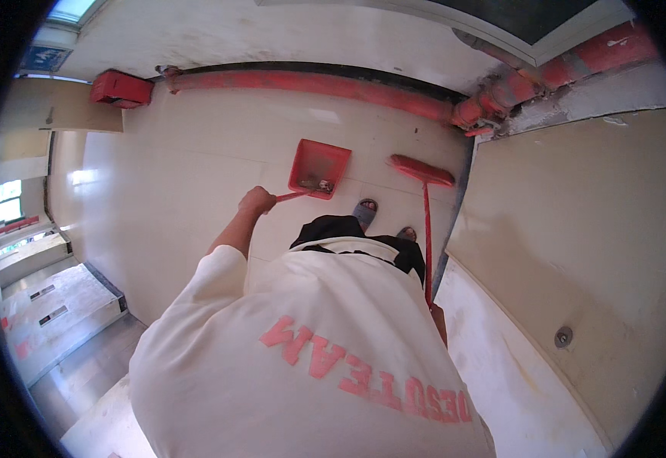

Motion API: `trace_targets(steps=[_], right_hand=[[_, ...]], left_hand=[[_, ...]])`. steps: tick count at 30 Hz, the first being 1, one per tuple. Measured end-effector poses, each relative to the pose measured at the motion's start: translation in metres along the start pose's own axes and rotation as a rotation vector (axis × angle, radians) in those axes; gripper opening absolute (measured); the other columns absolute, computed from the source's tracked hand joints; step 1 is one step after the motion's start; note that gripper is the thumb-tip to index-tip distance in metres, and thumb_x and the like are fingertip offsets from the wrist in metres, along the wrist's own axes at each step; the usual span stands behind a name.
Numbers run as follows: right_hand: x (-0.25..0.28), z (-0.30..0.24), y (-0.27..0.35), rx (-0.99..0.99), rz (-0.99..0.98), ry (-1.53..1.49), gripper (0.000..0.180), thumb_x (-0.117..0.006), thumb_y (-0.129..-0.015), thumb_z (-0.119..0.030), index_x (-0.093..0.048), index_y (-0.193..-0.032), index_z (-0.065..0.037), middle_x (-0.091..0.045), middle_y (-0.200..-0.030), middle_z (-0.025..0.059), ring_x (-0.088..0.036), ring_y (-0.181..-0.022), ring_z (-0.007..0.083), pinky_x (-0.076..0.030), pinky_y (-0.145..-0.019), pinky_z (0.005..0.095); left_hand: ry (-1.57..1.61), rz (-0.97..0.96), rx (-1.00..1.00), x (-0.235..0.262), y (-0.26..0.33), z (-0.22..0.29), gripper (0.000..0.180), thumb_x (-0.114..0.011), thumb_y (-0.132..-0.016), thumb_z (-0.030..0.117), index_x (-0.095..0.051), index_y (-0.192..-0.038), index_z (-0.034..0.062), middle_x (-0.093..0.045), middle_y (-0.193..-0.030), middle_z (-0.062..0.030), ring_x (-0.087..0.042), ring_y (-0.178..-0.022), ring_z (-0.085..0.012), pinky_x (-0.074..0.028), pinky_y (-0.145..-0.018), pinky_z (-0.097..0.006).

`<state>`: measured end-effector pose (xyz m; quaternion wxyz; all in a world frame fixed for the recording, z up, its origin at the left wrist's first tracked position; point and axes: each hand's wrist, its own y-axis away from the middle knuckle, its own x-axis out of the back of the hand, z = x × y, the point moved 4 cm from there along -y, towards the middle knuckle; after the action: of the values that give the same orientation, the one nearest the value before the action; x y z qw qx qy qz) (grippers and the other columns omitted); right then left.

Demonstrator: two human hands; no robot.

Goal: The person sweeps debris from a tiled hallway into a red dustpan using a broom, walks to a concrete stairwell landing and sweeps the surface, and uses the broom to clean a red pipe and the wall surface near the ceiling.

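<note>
My left hand is closed round the handle of a red dustpan, out in front and to the left of my feet. Some dirt and small bits of litter lie in the pan near its handle side. On my right, a red broom has its head on the floor by the wall, bristles hidden beneath it. Its long red handle runs back along my right side to my right hand, which grips it and is mostly hidden by my shirt.
A thick red pipe runs along the foot of the far wall. At far left stands a red box beside an open door. Close on my right is a beige door with a round lock. Stairs show at lower left.
</note>
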<state>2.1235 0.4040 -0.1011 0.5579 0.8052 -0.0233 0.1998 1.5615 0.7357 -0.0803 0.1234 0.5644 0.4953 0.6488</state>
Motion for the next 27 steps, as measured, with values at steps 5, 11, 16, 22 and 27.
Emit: trace_targets(steps=[5, 11, 16, 22, 27], right_hand=[[0.017, -0.065, 0.027, 0.037, -0.033, -0.080, 0.024, -0.064, -0.088, -0.025, -0.057, -0.092, -0.003, -0.055, -0.058, 0.0062, -0.057, -0.047, 0.0193, -0.046, -0.042, 0.0379], [0.027, -0.069, 0.001, -0.055, -0.032, 0.137, 0.041, -0.061, -0.091, -0.024, -0.049, -0.128, -0.014, -0.056, -0.069, 0.0064, -0.058, -0.048, 0.0195, -0.049, -0.039, 0.0399], [0.036, -0.050, -0.021, -0.064, -0.073, 0.034, 0.052, -0.060, -0.092, -0.023, -0.042, -0.139, -0.015, -0.058, -0.072, 0.0081, -0.059, -0.049, 0.0205, -0.050, -0.040, 0.0394], [0.051, -0.047, -0.041, 0.068, -0.141, 0.081, 0.028, -0.057, -0.093, -0.020, -0.058, -0.118, -0.007, -0.059, -0.067, 0.0111, -0.060, -0.049, 0.0236, -0.051, -0.042, 0.0395], [0.038, 0.044, -0.126, 0.087, -0.270, -0.151, 0.022, -0.056, -0.092, -0.019, -0.060, -0.108, -0.004, -0.059, -0.067, 0.0124, -0.059, -0.049, 0.0238, -0.050, -0.043, 0.0421]], left_hand=[[0.042, -0.033, -0.001, -0.007, -0.008, -0.009, 0.028, -0.057, -0.078, 0.028, -0.071, -0.080, 0.0040, -0.072, -0.077, -0.0120, -0.070, -0.079, -0.0257, -0.053, -0.078, -0.040], [0.036, 0.000, 0.042, -0.007, 0.008, 0.003, 0.026, -0.061, -0.079, 0.027, -0.071, -0.083, 0.0033, -0.073, -0.081, -0.0128, -0.071, -0.081, -0.0248, -0.053, -0.077, -0.039], [0.036, -0.002, -0.024, -0.049, -0.008, -0.027, 0.039, -0.072, -0.076, 0.033, -0.069, -0.084, -0.0050, -0.069, -0.081, -0.0233, -0.069, -0.078, -0.0333, -0.054, -0.069, -0.042], [0.275, -0.016, 0.196, -0.120, 0.066, -0.091, 0.045, -0.076, -0.078, 0.035, -0.068, -0.089, -0.0087, -0.068, -0.078, -0.0226, -0.068, -0.068, -0.0298, -0.051, -0.056, -0.043], [0.544, -0.063, 0.397, -0.131, 0.155, -0.116, 0.034, -0.075, -0.080, 0.029, -0.062, -0.067, 0.0006, -0.053, -0.055, -0.0058, -0.046, -0.041, -0.0165, -0.034, -0.037, -0.036]])
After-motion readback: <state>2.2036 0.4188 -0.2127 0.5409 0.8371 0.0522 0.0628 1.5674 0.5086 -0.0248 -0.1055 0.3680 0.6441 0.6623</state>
